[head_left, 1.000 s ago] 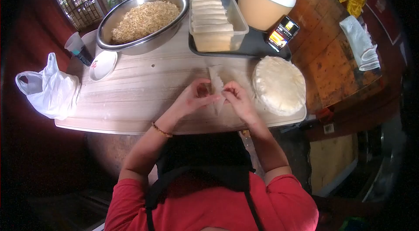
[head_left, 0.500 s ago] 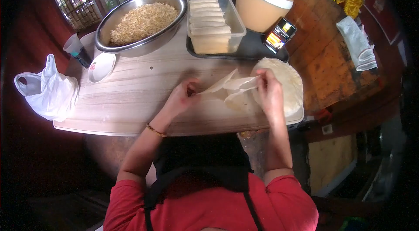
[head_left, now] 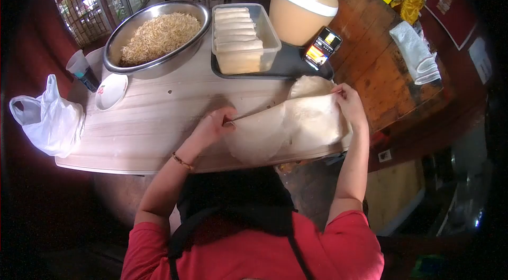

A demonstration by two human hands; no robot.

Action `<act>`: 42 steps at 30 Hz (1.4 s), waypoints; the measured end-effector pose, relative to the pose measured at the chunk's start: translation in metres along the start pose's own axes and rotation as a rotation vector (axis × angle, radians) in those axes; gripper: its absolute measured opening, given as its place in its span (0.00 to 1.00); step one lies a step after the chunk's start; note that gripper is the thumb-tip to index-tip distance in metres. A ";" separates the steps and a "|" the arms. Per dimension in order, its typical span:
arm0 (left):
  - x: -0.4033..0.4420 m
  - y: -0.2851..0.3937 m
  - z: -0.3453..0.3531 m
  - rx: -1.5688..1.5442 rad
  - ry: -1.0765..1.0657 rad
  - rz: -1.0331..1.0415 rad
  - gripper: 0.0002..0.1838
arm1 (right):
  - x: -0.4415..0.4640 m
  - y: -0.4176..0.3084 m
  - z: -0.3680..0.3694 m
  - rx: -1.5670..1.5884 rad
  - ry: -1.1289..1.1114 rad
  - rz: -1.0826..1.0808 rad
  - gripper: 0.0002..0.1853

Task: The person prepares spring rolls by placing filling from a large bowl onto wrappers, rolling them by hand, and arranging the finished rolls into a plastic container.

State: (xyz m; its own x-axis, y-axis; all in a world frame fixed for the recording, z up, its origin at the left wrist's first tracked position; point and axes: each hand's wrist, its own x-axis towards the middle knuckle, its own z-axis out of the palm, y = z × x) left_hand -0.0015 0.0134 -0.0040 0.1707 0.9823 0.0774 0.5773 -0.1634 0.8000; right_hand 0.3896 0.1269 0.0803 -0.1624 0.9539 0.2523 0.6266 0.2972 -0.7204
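A thin, pale spring roll wrapper (head_left: 258, 134) hangs stretched between my two hands. My left hand (head_left: 214, 124) pinches its left edge, above the tabletop. My right hand (head_left: 351, 106) has its fingers closed on the far right corner. The right part of the sheet lies over or in front of a round stack of wrappers (head_left: 311, 86), hiding much of it. Behind my hands, a clear plastic container (head_left: 272, 53) holds several rolled spring rolls (head_left: 237, 32). Left of it, a steel bowl (head_left: 153, 69) is heaped with bean sprouts (head_left: 161, 35).
The container, a beige lidded cooler (head_left: 299, 13) and a lit phone (head_left: 321, 49) stand on a dark tray (head_left: 283, 71). At the left are a small dish (head_left: 112, 94), a plastic cup (head_left: 84, 71) and a white plastic bag (head_left: 50, 118). A towel (head_left: 415, 52) lies on the wooden surface.
The crumpled wrapper has been spread out wide between my hands. My right hand has moved right, and my left hand slightly down and left. The whole view has shifted a little.
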 end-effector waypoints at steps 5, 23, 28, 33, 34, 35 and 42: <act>0.002 0.018 0.007 0.051 0.038 0.230 0.17 | -0.009 -0.004 0.015 0.205 -0.096 -0.052 0.10; -0.028 0.048 0.062 0.463 -0.098 0.622 0.16 | 0.088 -0.139 -0.037 -0.249 0.327 -0.289 0.13; -0.023 0.053 0.051 0.144 -0.074 0.488 0.22 | 0.070 -0.179 -0.004 -0.341 0.010 -0.536 0.12; -0.010 0.073 -0.003 -0.107 0.442 0.346 0.44 | 0.024 -0.227 0.038 -0.009 -0.439 -0.560 0.12; -0.010 0.073 -0.014 -0.102 0.454 0.332 0.44 | 0.023 -0.231 0.048 0.087 -0.540 -0.546 0.12; -0.011 0.072 -0.024 -0.288 0.478 0.337 0.39 | 0.023 -0.234 0.058 0.182 -0.641 -0.528 0.13; -0.036 -0.024 -0.073 -0.614 0.263 0.038 0.05 | 0.056 -0.190 0.184 0.225 -1.058 -0.417 0.14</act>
State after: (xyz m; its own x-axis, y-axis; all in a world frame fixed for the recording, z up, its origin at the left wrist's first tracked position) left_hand -0.0798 -0.0109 0.0182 -0.0635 0.9791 0.1930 0.0021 -0.1932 0.9812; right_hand 0.1212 0.1317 0.1124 -0.9473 0.3067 -0.0926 0.2421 0.4962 -0.8338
